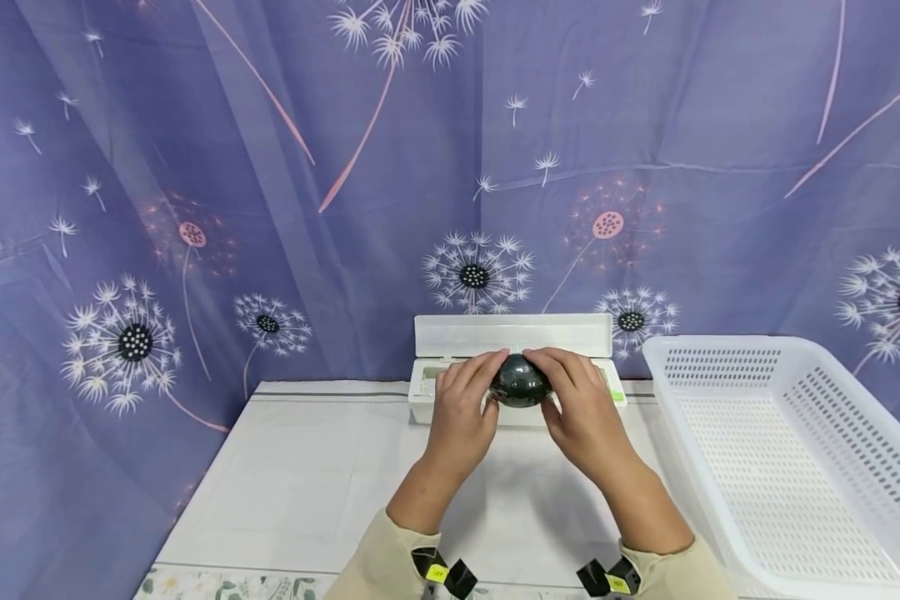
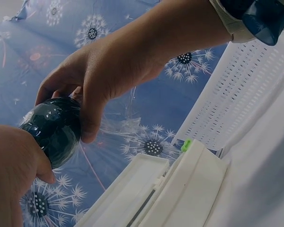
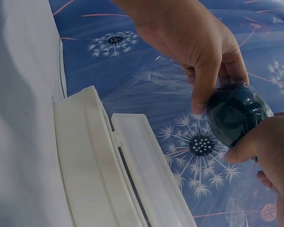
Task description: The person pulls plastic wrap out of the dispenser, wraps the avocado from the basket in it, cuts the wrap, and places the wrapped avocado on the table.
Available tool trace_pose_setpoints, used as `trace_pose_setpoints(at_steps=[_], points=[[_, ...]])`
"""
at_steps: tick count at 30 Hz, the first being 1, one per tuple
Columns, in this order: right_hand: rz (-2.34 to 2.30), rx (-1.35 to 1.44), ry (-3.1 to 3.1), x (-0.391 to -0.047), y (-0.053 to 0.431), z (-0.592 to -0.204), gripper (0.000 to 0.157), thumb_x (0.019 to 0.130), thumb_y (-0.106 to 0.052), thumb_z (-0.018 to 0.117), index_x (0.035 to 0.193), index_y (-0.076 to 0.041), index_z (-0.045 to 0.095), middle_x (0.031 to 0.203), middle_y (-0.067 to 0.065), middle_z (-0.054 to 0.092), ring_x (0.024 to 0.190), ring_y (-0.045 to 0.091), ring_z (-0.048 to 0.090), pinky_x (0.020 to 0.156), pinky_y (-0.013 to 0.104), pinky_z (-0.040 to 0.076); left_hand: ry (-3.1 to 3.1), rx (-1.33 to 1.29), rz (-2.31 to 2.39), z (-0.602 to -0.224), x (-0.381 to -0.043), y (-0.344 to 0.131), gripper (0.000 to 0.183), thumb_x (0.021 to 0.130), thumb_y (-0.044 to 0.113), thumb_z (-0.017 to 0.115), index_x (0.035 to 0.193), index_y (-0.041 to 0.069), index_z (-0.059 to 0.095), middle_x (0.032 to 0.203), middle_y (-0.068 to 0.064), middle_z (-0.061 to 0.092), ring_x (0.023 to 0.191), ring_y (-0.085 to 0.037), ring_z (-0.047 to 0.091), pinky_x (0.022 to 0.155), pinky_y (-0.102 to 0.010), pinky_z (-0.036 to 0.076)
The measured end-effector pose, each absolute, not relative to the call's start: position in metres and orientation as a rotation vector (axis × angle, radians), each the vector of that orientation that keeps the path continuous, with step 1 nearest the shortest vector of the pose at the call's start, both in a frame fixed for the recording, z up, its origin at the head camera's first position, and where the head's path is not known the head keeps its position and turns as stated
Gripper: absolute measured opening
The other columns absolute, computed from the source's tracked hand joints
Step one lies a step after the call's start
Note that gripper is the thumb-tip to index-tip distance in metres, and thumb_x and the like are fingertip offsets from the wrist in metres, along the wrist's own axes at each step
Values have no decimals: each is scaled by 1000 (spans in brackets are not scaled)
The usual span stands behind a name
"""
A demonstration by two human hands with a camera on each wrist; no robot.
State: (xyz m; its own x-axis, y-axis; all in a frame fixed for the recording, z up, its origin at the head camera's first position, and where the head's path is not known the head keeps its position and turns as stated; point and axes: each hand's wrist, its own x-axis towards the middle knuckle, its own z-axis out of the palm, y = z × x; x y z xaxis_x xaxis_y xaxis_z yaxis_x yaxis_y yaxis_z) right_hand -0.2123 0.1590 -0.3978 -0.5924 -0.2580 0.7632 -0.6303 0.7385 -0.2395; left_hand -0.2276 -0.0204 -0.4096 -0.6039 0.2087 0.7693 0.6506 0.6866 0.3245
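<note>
A dark green, glossy, rounded object point(image 1: 521, 385) is held up between both hands, above the table and in front of the long white box. Clear plastic film clings to it, and loose film point(image 2: 120, 124) trails off in the left wrist view. My left hand point(image 1: 463, 408) grips its left side with bent fingers and thumb. On the opposite side my right hand point(image 1: 587, 410) grips it the same way. What the object is under the film cannot be told. Behind the hands, the white box point(image 1: 422, 408) has its lid point(image 1: 513, 335) raised; a green slider point(image 2: 186, 145) sits at one end.
To the right stands a white perforated plastic basket point(image 1: 757, 492). A white cloth point(image 1: 307, 475) with a leafy printed border covers the table. Close behind the box hangs a purple dandelion-print curtain point(image 1: 375, 275).
</note>
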Motion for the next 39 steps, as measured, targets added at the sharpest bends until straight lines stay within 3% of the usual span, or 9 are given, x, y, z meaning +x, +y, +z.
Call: trace_pose_setpoints(at_steps=[39], points=[[617,721,-2285,-197,165,-385,73,67,7,75,134,-13,54,122,4,59,110,26,57,94,43,44,-2375,-697,-640,-386,-207,-30,69,73,-2,76,135,22,56,125,8,64,108,-17,60,85,-33,41]])
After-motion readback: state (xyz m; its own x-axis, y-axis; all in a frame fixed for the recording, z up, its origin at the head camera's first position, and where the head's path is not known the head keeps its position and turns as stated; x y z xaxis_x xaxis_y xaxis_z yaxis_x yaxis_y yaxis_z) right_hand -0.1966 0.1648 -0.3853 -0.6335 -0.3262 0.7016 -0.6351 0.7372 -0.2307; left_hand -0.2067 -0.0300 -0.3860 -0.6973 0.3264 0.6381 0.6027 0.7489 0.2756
